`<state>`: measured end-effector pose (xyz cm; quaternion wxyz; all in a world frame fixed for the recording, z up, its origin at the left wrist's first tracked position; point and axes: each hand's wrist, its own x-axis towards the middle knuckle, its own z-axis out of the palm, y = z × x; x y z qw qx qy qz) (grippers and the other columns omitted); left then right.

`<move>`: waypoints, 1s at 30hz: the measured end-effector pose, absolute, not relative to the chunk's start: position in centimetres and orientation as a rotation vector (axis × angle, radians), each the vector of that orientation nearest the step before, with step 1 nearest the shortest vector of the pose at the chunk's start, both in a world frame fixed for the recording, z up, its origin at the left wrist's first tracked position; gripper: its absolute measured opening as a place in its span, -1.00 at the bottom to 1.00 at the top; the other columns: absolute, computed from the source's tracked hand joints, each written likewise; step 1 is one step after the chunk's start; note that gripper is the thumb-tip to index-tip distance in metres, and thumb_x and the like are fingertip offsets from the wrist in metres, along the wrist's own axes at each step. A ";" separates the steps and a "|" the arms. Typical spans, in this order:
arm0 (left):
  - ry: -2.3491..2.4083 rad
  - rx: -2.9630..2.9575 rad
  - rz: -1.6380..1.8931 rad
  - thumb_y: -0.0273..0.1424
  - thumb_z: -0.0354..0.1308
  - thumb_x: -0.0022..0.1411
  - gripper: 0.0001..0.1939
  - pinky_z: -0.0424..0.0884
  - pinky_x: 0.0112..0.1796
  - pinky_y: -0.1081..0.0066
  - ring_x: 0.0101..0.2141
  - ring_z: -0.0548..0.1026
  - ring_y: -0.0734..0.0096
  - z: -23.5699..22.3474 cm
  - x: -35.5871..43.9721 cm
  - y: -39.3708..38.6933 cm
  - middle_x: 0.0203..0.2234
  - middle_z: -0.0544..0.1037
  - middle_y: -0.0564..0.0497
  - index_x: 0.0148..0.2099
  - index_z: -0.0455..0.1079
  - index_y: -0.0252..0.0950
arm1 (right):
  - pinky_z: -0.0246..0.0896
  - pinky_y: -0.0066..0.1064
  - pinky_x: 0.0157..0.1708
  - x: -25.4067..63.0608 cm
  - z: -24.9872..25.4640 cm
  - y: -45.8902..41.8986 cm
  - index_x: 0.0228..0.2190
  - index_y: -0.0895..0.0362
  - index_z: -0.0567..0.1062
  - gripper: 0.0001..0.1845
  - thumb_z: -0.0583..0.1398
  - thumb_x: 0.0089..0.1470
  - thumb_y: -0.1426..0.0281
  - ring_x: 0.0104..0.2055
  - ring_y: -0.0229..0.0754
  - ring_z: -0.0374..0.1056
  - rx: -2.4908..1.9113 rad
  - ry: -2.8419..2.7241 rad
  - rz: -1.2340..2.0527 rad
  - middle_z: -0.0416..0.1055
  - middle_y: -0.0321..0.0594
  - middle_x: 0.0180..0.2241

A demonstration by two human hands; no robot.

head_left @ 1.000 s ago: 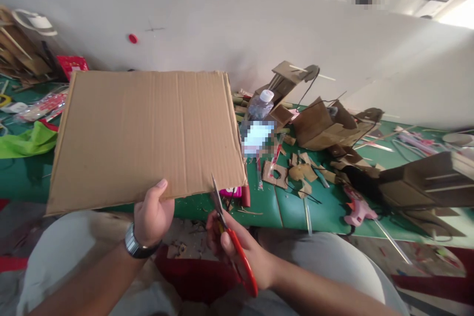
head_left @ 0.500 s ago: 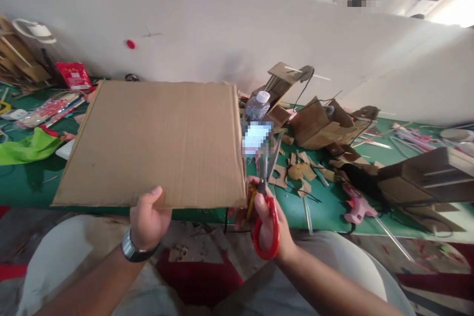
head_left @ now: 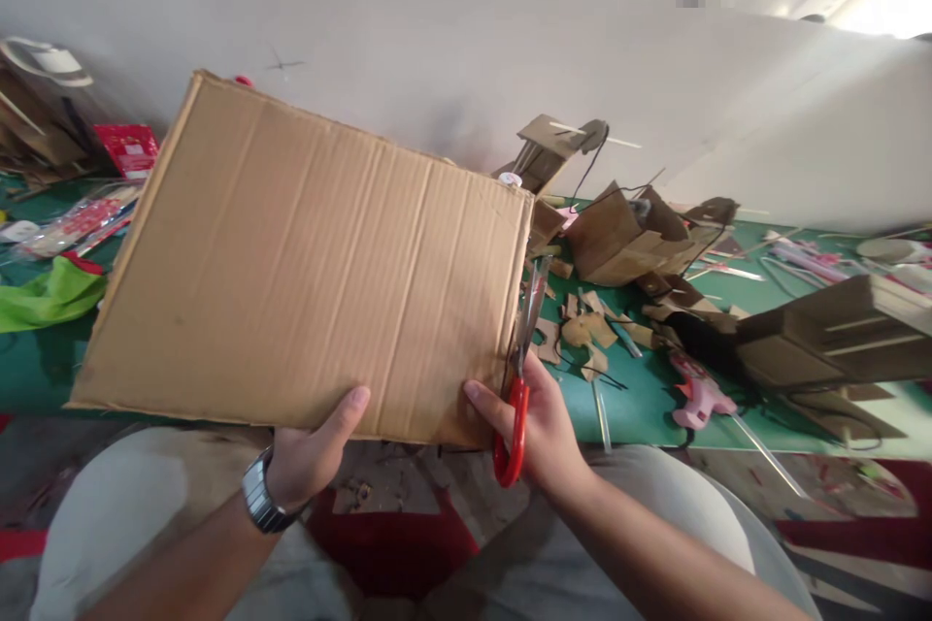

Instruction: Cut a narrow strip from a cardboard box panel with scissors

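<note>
A large brown cardboard sheet is tilted up in front of me, its left end higher at the back. My left hand grips its bottom edge, thumb on the front face and fingers hidden behind. My right hand has the red-handled scissors hooked in it, blades upward along the sheet's right edge. The right thumb presses on the cardboard's lower right corner. Whether the blades touch the edge I cannot tell.
Cardboard scraps lie right of the sheet on the green table. Behind them stand cardboard constructions. A pink glue gun rests farther right, near a cardboard box. Green cloth and a red packet are on the left.
The cardboard sheet has tilted up and turned clockwise, now covering the phone and most of the bottle. My right thumb has come onto its corner, and the scissor blades look closer together.
</note>
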<state>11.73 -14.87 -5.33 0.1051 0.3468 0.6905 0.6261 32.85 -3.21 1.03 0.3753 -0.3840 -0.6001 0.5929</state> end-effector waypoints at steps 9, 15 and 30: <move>2.149 1.217 1.904 -0.19 0.48 0.15 -0.76 0.74 -0.25 0.26 -0.35 0.75 0.09 -5.3 12.2 -14.5 -0.41 0.75 -0.07 -0.29 0.68 -0.27 | 0.51 -0.29 -0.20 32.6 1.5 -3.6 -0.07 0.05 0.43 -0.56 0.39 0.15 0.11 -0.17 -0.07 0.53 -1.018 -1.683 1.316 0.61 -0.14 -0.15; 2.265 1.797 1.818 -0.28 0.47 0.19 -0.82 0.71 -0.11 0.19 -0.31 0.75 0.08 -5.7 11.4 -14.4 -0.36 0.76 -0.09 -0.22 0.70 -0.28 | 0.42 -0.37 -0.35 32.6 1.5 -4.0 -0.11 0.06 0.42 -0.65 0.36 0.18 0.18 -0.34 -0.16 0.42 -1.026 -1.701 1.239 0.55 -0.23 -0.29; 2.603 2.058 1.547 -0.18 0.49 0.19 -0.79 0.62 -0.12 0.15 -0.40 0.71 0.05 -5.6 11.9 -14.1 -0.46 0.74 -0.05 -0.35 0.70 -0.21 | 0.31 -0.40 -0.42 32.8 1.2 -4.3 -0.14 0.06 0.41 -0.77 0.29 0.26 0.24 -0.41 -0.21 0.25 -0.908 -1.821 1.131 0.42 -0.30 -0.41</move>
